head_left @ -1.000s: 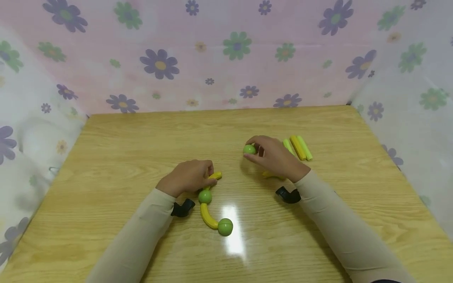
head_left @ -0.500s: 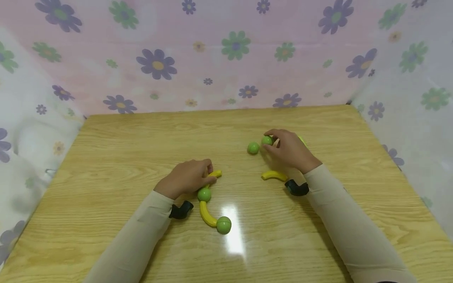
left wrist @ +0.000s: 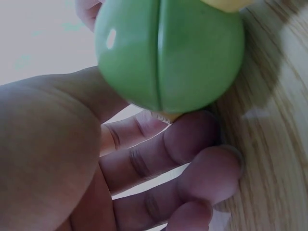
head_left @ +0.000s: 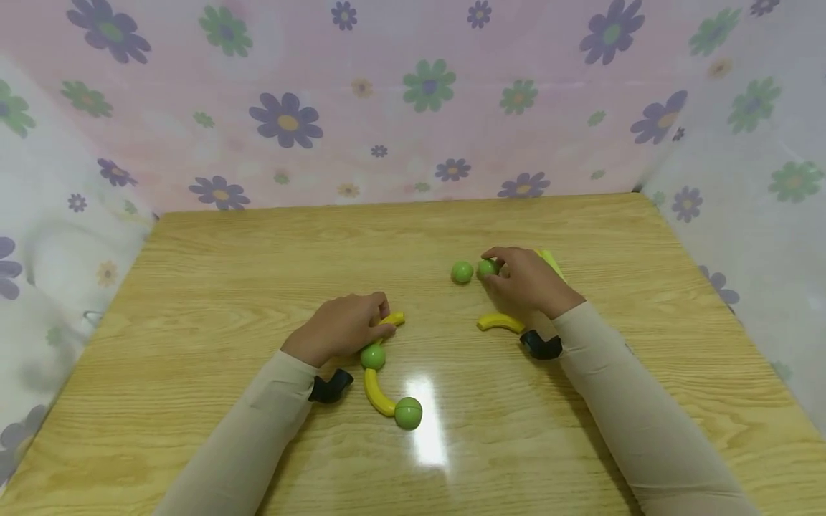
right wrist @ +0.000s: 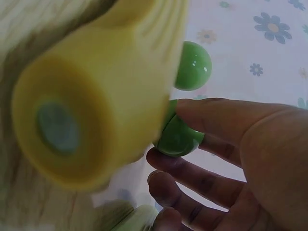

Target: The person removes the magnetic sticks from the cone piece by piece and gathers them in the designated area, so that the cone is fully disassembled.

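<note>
My right hand [head_left: 532, 279] pinches a green ball [head_left: 488, 269] between thumb and fingers; the right wrist view shows a seam around this ball [right wrist: 178, 137]. Just left of it sits a second green ball [head_left: 462, 271]. With fingertips near the tabletop, my left hand [head_left: 342, 326] holds a yellow rod [head_left: 395, 318], largely covered by the fingers. At that rod's near end is a seamed green ball [left wrist: 168, 53]. A curved yellow rod [head_left: 377, 394] runs on from there to another green ball [head_left: 409, 413], forming a chain.
A loose curved yellow rod [head_left: 500, 322] lies below my right hand, looming large in the right wrist view with a round grey disc in its end. Behind that hand are straight light-green rods [head_left: 551, 264], partly hidden. Flower-patterned cloth [head_left: 429, 86] closes off the wooden table [head_left: 258, 251] behind.
My right hand has let go of one green ball, moved right and taken hold of another, which has since come slightly nearer. My left hand stays put on its rod.
</note>
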Demonstrator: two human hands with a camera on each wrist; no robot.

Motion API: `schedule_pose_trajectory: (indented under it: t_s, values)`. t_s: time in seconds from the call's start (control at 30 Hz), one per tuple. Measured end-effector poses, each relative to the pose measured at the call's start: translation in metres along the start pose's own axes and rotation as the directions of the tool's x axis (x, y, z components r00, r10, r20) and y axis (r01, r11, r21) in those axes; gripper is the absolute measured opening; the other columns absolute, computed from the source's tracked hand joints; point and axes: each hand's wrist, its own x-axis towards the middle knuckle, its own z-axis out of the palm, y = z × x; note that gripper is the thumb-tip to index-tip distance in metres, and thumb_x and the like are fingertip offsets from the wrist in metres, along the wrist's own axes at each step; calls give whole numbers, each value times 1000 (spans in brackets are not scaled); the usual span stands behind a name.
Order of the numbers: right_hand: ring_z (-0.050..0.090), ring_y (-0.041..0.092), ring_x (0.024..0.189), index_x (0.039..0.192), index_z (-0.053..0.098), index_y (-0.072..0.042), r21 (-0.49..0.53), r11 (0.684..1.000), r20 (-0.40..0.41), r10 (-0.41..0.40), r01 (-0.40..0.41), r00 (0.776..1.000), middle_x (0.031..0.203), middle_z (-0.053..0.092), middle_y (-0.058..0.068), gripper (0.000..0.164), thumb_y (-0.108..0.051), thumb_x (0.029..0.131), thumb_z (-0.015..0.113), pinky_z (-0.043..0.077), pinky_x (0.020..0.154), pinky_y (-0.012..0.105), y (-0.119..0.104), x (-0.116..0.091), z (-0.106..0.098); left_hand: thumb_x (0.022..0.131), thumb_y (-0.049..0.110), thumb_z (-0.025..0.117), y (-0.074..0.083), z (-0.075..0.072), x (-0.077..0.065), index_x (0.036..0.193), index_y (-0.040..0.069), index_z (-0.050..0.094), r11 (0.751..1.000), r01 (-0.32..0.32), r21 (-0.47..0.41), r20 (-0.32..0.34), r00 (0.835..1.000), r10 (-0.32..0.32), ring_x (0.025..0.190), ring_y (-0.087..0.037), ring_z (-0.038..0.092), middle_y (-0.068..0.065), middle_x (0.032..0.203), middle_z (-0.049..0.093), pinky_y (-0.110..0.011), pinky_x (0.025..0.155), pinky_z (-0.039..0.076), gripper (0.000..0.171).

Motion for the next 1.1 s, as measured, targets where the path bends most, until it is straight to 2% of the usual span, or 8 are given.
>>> schedule_pose_trajectory:
  t_s: [0.27, 0.4, 0.57, 0.7, 0.83, 0.9, 1.0, 1.1]
  values:
    - [66, 35, 105, 140, 54, -2, 8, 1000, 14, -4, 4, 1000, 123, 65, 24, 43, -19, 101, 60, 53, 90, 51, 0, -1, -2, 98, 39, 64, -1, 0, 0, 104, 16, 59, 1000, 4, -1, 14, 1000, -4, 58, -11, 47, 4, 68, 57, -26, 54, 37, 25]
    - [65, 37, 107, 141, 53, -2, 1, 1000, -5, 12, -12, 1000, 128, 61, 25, 45, -21, 101, 60, 52, 91, 51, -1, -3, -4, 96, 45, 65, -3, -3, -3, 107, 15, 60, 1000, -4, 14, 42, 999, 4, 56, -10, 44, 6, 64, 52, -27, 53, 35, 33]
    - [62, 38, 110, 141, 53, -4, 19, 1000, -73, -1, 3, 997, 134, 54, 24, 43, -23, 102, 58, 52, 90, 51, -7, -6, -5, 89, 62, 64, -4, -9, -16, 119, 16, 58, 994, 101, 41, 118, 987, -105, 56, -11, 43, 6, 60, 48, -28, 54, 36, 55]
    - [60, 32, 98, 137, 57, -6, 23, 998, -159, -47, 52, 986, 128, 56, 20, 39, -22, 101, 59, 51, 80, 45, -22, -7, -4, 80, 70, 68, -2, -14, -28, 126, 17, 55, 985, 165, 51, 139, 976, -171, 60, -15, 51, 2, 67, 56, -31, 58, 42, 71]
    - [53, 24, 81, 132, 61, -7, 6, 993, -212, -115, 119, 970, 119, 59, 17, 35, -18, 100, 61, 47, 70, 38, -42, -12, 0, 76, 72, 72, 1, -13, -35, 132, 16, 51, 989, 138, 58, 161, 976, -145, 66, -16, 55, 1, 73, 60, -32, 60, 43, 82]
    - [53, 22, 79, 130, 63, -6, 1, 986, -223, -163, 167, 961, 117, 60, 17, 33, -17, 99, 63, 47, 68, 36, -54, -14, 4, 75, 69, 74, 2, -13, -35, 133, 16, 50, 992, 111, 65, 160, 980, -120, 68, -15, 55, 2, 75, 60, -31, 60, 43, 82]
    - [56, 21, 81, 128, 64, -5, 3, 974, -200, -222, 227, 954, 115, 62, 15, 33, -17, 98, 64, 49, 69, 34, -70, -16, 16, 77, 62, 78, 3, -11, -34, 133, 15, 50, 994, 85, 70, 149, 984, -95, 67, -14, 54, 3, 75, 60, -31, 59, 42, 78]
    - [60, 20, 84, 129, 64, -5, -16, 961, -139, -277, 277, 951, 116, 63, 15, 34, -18, 97, 65, 52, 72, 32, -84, -17, 31, 79, 54, 80, 3, -10, -33, 131, 14, 52, 995, 86, 46, 145, 985, -92, 65, -14, 54, 2, 74, 59, -30, 59, 43, 72]
